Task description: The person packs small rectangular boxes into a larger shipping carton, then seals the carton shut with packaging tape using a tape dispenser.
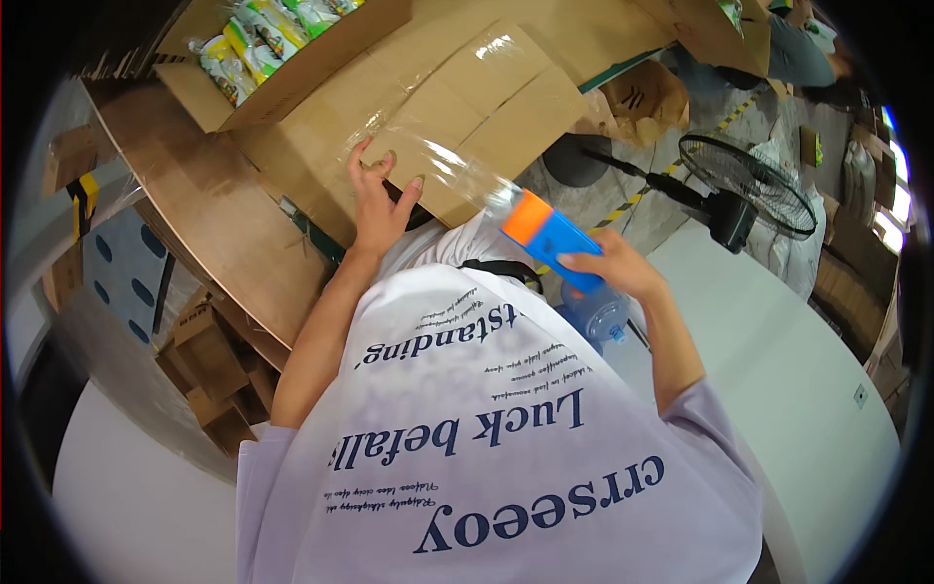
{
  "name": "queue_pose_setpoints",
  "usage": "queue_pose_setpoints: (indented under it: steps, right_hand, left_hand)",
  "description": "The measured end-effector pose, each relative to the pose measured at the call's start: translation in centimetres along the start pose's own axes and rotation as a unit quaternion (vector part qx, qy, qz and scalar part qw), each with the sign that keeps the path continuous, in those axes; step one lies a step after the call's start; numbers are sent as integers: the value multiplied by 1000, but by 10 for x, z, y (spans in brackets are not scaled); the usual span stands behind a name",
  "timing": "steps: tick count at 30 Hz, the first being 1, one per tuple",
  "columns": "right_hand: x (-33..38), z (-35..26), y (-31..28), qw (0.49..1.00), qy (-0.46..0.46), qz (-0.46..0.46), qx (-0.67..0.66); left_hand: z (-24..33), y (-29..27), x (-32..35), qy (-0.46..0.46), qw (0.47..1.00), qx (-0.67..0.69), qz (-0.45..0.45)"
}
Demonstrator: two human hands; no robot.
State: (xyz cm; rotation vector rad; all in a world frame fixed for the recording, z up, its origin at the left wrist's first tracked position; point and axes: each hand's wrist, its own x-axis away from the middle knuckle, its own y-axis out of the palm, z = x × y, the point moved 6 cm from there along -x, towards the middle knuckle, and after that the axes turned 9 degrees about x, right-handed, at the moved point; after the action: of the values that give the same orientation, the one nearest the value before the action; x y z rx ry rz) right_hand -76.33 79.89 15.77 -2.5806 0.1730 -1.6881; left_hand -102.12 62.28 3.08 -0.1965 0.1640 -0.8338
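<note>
My right hand (623, 265) is wrapped around the blue end of a blue and orange tape dispenser (555, 240). From its orange end a strip of clear tape (443, 165) runs up and left over a brown cardboard box (477, 117). At the near left edge of that box is my left hand (381, 206), its thumb and fingers apart and the fingertips by the cardboard and the tape. Something dark shows beside the left thumb; I cannot make out what it is.
An open carton (292, 73) of green, yellow and white packets stands at the far left. To the right are a black fan (744, 190) and a white surface (778, 341). A clear blue plastic bottle (595, 313) is below the dispenser. Small cartons (209, 355) are stacked at left.
</note>
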Motion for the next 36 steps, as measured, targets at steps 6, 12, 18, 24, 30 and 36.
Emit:
queue_pose_setpoints:
  steps: [6, 12, 18, 24, 30, 36]
  right_hand:
    - [12, 51, 14, 999, 32, 26, -14]
    - [-26, 90, 20, 997, 37, 58, -47]
    - [-53, 84, 24, 994, 38, 71, -76]
    - [-130, 125, 25, 967, 193, 157, 56]
    - [-91, 106, -54, 837, 99, 530, -94]
    - [-131, -12, -178, 743, -50, 598, 298]
  left_hand:
    - [-1, -1, -5, 13, 998, -54, -8]
    - [2, 2, -6, 29, 995, -99, -17]
    - [3, 4, -3, 41, 994, -99, -11]
    - [-5, -11, 20, 17, 979, -202, -32]
    - [-6, -15, 34, 45, 993, -109, -10]
    - [3, 2, -5, 64, 990, -122, -37]
